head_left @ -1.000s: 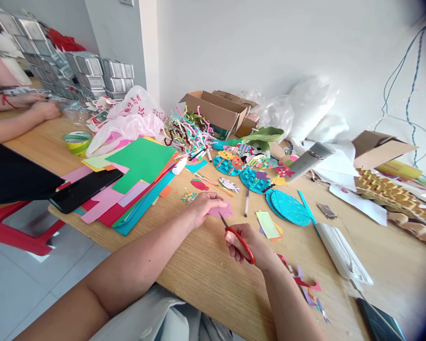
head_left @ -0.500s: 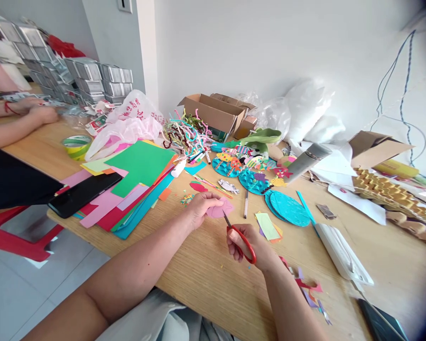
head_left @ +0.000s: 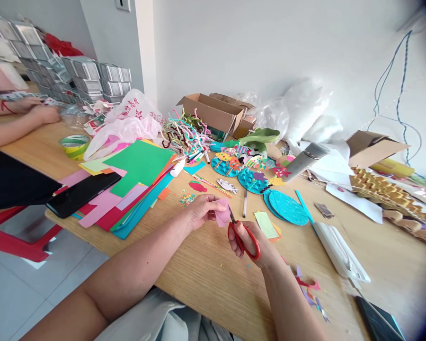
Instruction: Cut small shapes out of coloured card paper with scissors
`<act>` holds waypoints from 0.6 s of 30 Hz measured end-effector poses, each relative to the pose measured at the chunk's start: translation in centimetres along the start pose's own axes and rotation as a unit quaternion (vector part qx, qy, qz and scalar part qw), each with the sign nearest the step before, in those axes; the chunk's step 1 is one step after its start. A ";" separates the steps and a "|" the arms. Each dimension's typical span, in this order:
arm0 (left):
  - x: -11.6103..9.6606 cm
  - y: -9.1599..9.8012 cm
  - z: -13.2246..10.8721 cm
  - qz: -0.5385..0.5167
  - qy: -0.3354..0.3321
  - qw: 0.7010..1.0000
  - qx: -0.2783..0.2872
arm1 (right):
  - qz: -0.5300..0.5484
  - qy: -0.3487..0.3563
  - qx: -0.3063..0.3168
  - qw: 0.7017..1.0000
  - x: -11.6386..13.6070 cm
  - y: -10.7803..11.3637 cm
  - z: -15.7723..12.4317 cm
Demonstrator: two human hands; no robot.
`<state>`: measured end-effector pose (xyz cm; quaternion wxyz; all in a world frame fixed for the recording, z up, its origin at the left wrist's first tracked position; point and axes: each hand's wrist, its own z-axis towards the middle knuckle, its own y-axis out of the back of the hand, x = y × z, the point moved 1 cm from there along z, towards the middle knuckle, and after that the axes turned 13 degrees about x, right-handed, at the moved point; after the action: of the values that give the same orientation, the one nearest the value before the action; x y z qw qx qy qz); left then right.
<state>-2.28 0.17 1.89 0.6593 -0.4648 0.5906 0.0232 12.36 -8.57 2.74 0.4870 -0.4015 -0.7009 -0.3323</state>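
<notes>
Between the thumb and fingers of my left hand [head_left: 203,211] is a small piece of pink paper [head_left: 222,214], held above the table. My right hand [head_left: 247,240] grips red-handled scissors [head_left: 252,244], fingers through the loops. The scissor blades point up and left, at the right edge of the pink paper. Just beyond my hands lie a red paper fish shape [head_left: 198,186], a white fish cutout with dark markings [head_left: 227,185] and a pen [head_left: 245,203]. Small paper scraps [head_left: 187,199] sit left of them.
Left lie stacked coloured sheets [head_left: 142,161] and a black phone [head_left: 83,192]. Turquoise discs [head_left: 289,207], light green paper [head_left: 266,224], a white power strip [head_left: 341,251] and cut scraps [head_left: 308,283] are right. A cardboard box [head_left: 213,113] stands behind. Another person's hands [head_left: 44,113] are far left.
My left hand has turned the pink paper, which now stands more upright. The scissors have shifted slightly right, their blades now at the paper's right edge.
</notes>
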 end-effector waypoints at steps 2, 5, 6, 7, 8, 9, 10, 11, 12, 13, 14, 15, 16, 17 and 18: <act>0.2 0.1 0.0 0.024 0.012 1.000 0.006 | 0.001 -0.002 -0.005 1.000 0.1 -0.1 0.0; 0.4 0.3 0.1 0.057 0.029 0.998 0.010 | 0.010 -0.004 -0.009 1.000 0.2 -0.2 0.1; 0.4 0.3 0.1 0.064 0.034 0.997 0.011 | 0.014 -0.004 -0.010 1.000 0.2 -0.2 0.1; 0.4 0.3 0.1 0.070 0.037 0.997 0.011 | 0.018 -0.004 -0.011 1.000 0.2 -0.2 0.1; 0.4 0.3 0.1 0.075 0.038 0.996 0.011 | 0.020 -0.004 -0.012 1.000 0.2 -0.2 0.1; 0.4 0.3 0.1 0.079 0.037 0.996 0.010 | 0.022 -0.004 -0.013 1.000 0.2 -0.2 0.1; 0.4 0.3 0.1 0.082 0.035 0.996 0.008 | 0.023 -0.003 -0.014 1.000 0.1 -0.1 0.1; 0.4 0.3 0.1 0.084 0.034 0.996 0.006 | 0.023 -0.001 -0.012 1.000 0.1 -0.1 0.1; 0.4 0.2 0.1 0.085 0.032 0.996 0.004 | 0.022 0.001 -0.008 1.000 0.0 -0.1 0.1; 0.3 0.2 0.0 0.086 0.031 0.996 0.002 | 0.021 0.003 -0.003 1.000 0.0 0.0 0.1; 0.3 0.2 0.0 0.087 0.030 0.996 0.000 | 0.020 0.005 0.001 1.000 -0.1 0.0 0.1; 0.3 0.2 0.0 0.086 0.030 0.996 -0.002 | 0.018 0.007 0.005 1.000 -0.1 0.0 0.1; 0.3 0.2 0.0 0.086 0.029 0.996 -0.003 | 0.016 0.008 0.007 1.000 -0.1 0.0 0.1; 0.3 0.2 0.0 0.086 0.028 0.996 -0.005 | 0.015 0.009 0.007 1.000 -0.1 0.0 0.1; 0.3 0.2 0.0 0.086 0.027 0.996 -0.007 | 0.014 0.008 0.005 1.000 0.0 0.0 0.1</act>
<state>-2.27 0.15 1.49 0.6357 -0.4173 0.6455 0.0715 12.36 -8.44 2.68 0.4994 -0.4058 -0.6929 -0.3252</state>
